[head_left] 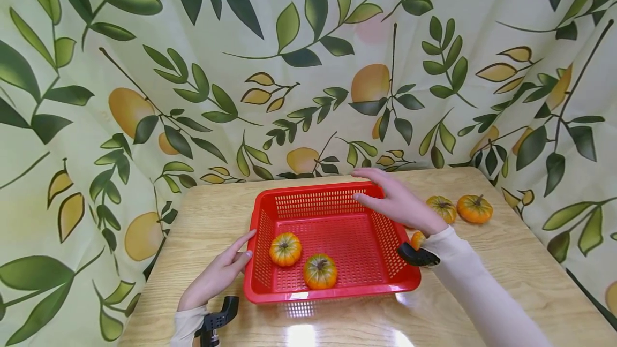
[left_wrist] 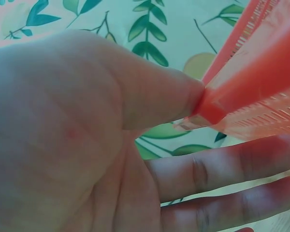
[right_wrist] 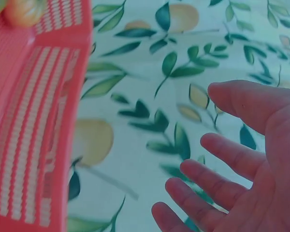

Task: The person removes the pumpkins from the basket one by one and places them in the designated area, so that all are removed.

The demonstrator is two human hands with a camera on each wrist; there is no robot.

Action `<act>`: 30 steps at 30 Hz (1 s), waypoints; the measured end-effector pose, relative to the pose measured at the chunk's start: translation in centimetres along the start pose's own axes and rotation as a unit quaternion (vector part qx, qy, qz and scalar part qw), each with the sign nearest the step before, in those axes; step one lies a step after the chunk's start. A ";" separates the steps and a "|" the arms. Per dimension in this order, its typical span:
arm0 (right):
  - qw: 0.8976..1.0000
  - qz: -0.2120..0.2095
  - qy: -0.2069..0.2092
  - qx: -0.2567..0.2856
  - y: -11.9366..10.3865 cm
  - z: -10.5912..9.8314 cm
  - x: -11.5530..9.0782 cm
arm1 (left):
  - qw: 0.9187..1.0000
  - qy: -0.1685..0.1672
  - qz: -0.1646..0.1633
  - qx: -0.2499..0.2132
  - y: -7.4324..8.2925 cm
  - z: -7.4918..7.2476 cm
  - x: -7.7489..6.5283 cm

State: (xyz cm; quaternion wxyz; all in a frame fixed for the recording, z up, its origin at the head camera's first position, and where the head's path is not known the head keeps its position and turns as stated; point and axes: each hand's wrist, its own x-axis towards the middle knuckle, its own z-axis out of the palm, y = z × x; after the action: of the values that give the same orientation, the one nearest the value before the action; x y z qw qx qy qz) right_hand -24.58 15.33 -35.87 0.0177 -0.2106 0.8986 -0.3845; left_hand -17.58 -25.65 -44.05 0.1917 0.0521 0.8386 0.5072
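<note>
A red plastic basket with lattice walls sits on the wooden table, holding two small orange-and-green pumpkins on its left side. My left hand is at the basket's left wall. In the left wrist view its thumb touches the rim, while straight fingers extend below the rim beside the wall. Over the back right corner of the basket, my right hand has its thumb and fingers spread apart. Nothing lies in its palm in the right wrist view.
To the right of the basket, two more pumpkins stand on the table, and a bit of orange shows by the right wrist. Leaf-patterned cloth hangs behind and along both sides.
</note>
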 end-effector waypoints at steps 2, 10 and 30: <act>1.000 -0.007 -0.011 0.012 -0.9 0.5 0.9 | 1.000 0.000 -0.001 0.004 0.0 0.0 0.0; 0.997 -0.061 -0.041 0.035 -3.6 2.9 4.4 | 1.000 -0.011 0.006 0.018 0.3 0.0 0.2; 0.976 -0.074 -0.205 0.027 -5.1 10.9 8.1 | 1.000 -0.015 0.009 0.009 0.2 -0.1 0.2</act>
State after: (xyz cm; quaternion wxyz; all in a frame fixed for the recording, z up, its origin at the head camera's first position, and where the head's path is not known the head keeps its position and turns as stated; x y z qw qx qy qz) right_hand -28.00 1.57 -38.92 0.1783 -0.3501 0.8473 -0.3574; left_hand -17.84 -25.60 -43.86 0.1991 0.0685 0.8398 0.5004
